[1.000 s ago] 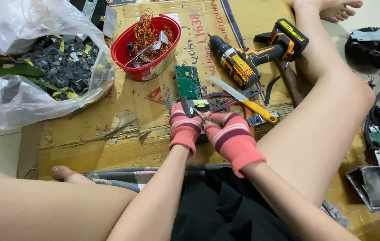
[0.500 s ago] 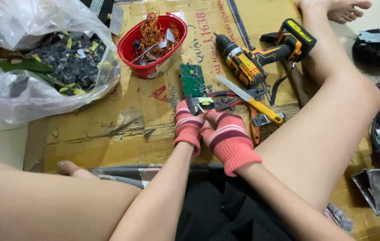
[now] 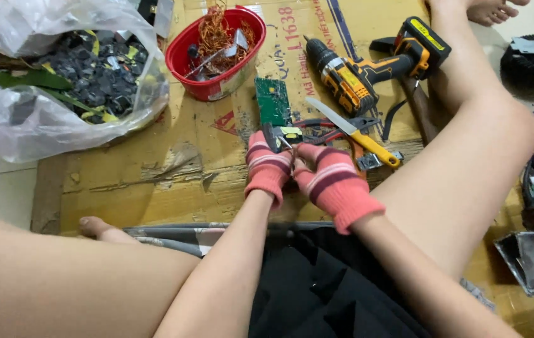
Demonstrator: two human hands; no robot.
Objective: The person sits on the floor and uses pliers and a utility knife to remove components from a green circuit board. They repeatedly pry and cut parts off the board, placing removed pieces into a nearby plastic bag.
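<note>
The person sits on a sheet of cardboard (image 3: 154, 188) with both hands in pink striped gloves, held close together just in front of the lap. The left hand (image 3: 268, 168) pinches a small part with a yellow top (image 3: 289, 133), and the right hand (image 3: 328, 178) presses in beside it, fingers curled toward the same piece; whether the right hand actually grips it I cannot tell, since the part is small and half hidden by the gloves.

Just beyond the hands lies a green circuit board (image 3: 272, 100), flat on the cardboard. To its right lie red-handled pliers (image 3: 323, 128) and a knife with a yellow handle (image 3: 354, 133), and farther off a yellow and black drill (image 3: 367, 69) on its side.

At the far side sits a red bowl (image 3: 217, 87) holding copper wire and scraps. On the far left, an open plastic bag (image 3: 35, 131) holds dark small parts.
</note>
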